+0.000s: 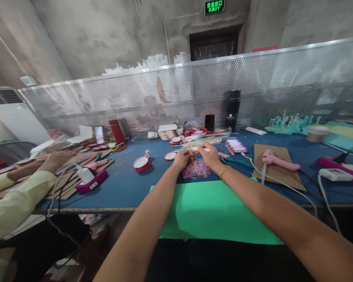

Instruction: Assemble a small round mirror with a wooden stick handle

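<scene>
Over a pile of small coloured rubber bands (197, 171), my two hands work close together. My left hand (183, 160) is closed around a thin pale stick (190, 147) that stands roughly upright. Closed too, my right hand (211, 156) pinches a light wood-coloured stick (204, 149) lying nearly level, its tip close to the left fingers. Fine details between the fingertips are too small to make out. Under my forearms a green sheet (211, 211) hangs over the table's front edge.
A pink glue gun (278, 159) lies on cardboard (285, 178) at right, its cable trailing. Left stand a red round tin (141, 164) and a purple power strip (91, 182). A co-worker's hands (54, 160) are further left. A black flask (233, 109) stands behind.
</scene>
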`<state>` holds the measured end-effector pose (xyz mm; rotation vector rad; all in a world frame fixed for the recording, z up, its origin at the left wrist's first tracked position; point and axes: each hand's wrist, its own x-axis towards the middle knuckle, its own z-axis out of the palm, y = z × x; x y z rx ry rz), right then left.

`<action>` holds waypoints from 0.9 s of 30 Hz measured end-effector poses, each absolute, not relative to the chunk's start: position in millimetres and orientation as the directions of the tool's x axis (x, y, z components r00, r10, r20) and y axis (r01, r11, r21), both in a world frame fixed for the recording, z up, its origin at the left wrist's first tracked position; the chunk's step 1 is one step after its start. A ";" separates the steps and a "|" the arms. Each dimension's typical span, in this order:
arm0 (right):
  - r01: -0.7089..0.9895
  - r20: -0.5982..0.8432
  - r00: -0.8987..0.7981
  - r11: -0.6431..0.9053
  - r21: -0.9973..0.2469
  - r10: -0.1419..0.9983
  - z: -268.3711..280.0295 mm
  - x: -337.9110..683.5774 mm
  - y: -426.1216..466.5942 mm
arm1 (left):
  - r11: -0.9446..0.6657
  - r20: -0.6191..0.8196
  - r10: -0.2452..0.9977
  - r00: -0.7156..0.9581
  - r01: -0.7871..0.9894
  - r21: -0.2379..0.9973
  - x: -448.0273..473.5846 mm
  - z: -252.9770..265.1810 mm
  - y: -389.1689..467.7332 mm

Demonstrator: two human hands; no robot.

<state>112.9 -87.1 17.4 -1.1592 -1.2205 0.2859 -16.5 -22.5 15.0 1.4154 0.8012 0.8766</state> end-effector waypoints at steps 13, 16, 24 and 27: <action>0.390 0.597 0.337 0.470 -0.792 0.728 18.2 110.2 -88.3 | -0.107 0.104 0.858 0.503 -0.023 0.994 -17.3 9.2 -16.9; 0.387 0.569 0.378 0.434 -0.814 0.730 16.8 113.1 -86.7 | -0.076 0.081 0.867 0.492 -0.029 0.997 -17.1 12.9 -20.2; 0.403 0.603 0.333 0.468 -0.786 0.725 19.7 108.3 -91.1 | -0.093 0.100 0.858 0.504 -0.038 0.995 -17.3 12.3 -21.3; 0.419 0.618 0.320 0.478 -0.772 0.718 20.8 107.3 -92.2 | -0.111 0.109 0.856 0.506 -0.025 0.993 -17.8 10.2 -19.4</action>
